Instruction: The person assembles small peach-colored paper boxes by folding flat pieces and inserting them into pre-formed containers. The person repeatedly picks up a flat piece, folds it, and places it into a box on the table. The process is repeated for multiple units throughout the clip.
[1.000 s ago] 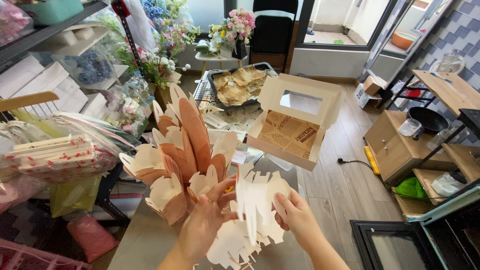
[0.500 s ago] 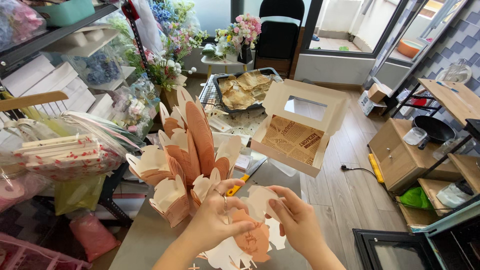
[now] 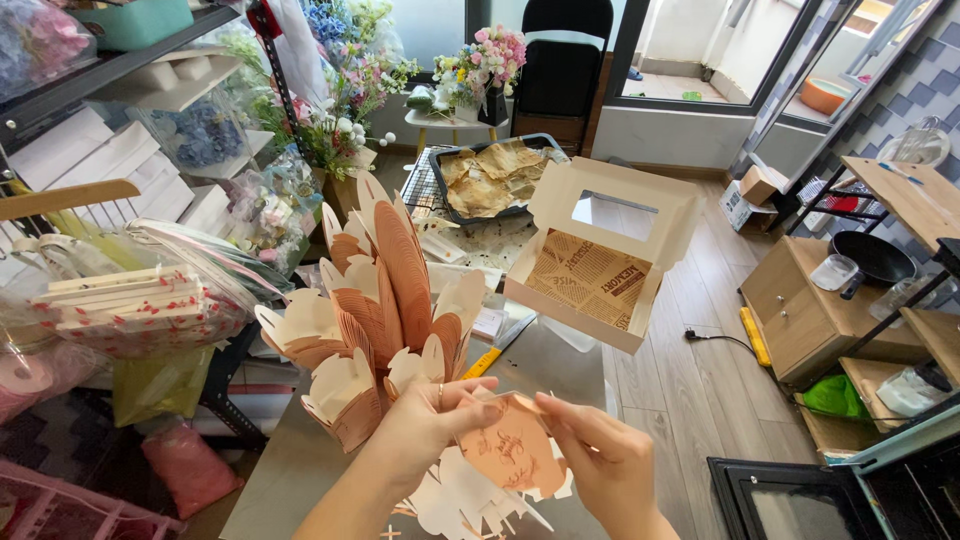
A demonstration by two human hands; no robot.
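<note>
At the left of the frame a dark metal shelf rack (image 3: 120, 70) carries white boxes and wrapped flowers, and below it a clear plastic bag of flat white cards printed with small red marks (image 3: 140, 305) bulges toward the middle. Right of the bag, a standing cluster of folded peach-and-cream petal-shaped paper cups (image 3: 375, 320) rises from the grey surface (image 3: 300, 470), its tallest petals pointing to the top of the frame.

Low in the centre, the left hand (image 3: 425, 425) comes in from the lower edge and pinches the left rim of a flat peach-coloured printed paper cut-out (image 3: 510, 450) with thumb and fingertips closed on it. The right hand (image 3: 600, 460) grips the same sheet from the opposite side, fingers folded narrow over its right edge. So the cut-out sits between the two hands, touching both, with its long axis running roughly from lower left to upper right and its printed face turned up toward the camera. The left hand is the nearer one to the petal cluster, just beside its lowest cups. Under the hands lies a loose heap of cream die-cut paper blanks (image 3: 470, 505).

Further right and higher, an open cream cardboard box with a window lid and brown printed liner (image 3: 600, 265) rests on the surface, with a yellow-handled knife (image 3: 497, 350) just in front of it
</note>
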